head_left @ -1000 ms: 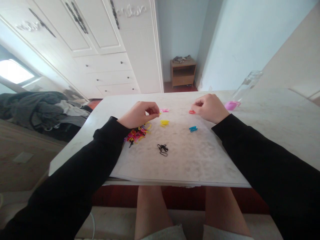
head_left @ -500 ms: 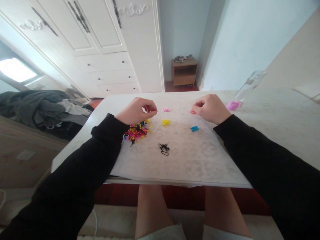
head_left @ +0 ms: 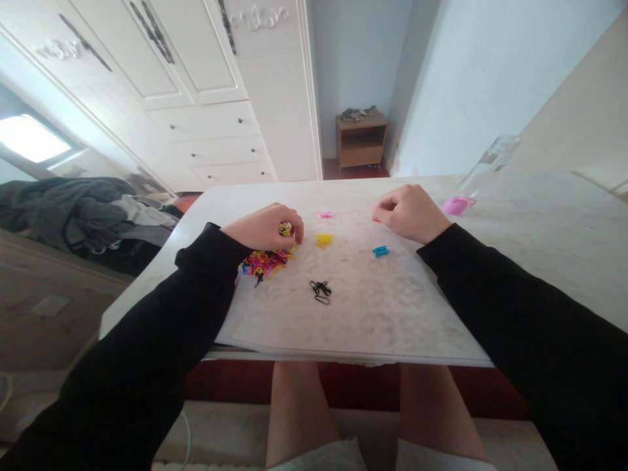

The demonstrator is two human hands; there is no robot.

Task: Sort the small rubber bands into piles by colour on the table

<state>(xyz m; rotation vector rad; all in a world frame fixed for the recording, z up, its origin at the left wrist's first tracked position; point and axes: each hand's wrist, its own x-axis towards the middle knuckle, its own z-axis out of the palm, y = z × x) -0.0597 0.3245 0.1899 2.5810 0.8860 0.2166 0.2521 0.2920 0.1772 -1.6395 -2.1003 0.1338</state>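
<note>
A home: wardrobe (head_left: 282, 104), heaped clothes (head_left: 83, 212)

The yellow bands (head_left: 324, 240) look like plastic or rubber; the bottle (head_left: 493, 157) seems clear, glossy glass; the black sleeves (head_left: 147, 347) are of matt cloth.

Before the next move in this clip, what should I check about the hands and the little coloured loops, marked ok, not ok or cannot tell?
1. Left hand at the multicoloured heap of small thin loops: ok, over its far side.
2. Heap fully visible: not ok, the hand hides part.
3. Loop pinched in the left hand: cannot tell.
4. Right hand at the small red loops: ok, fingertips beside them; grip unclear.
5. Black loops, yellow loops, pink loops and blue loops in separate bunches: ok.
</note>
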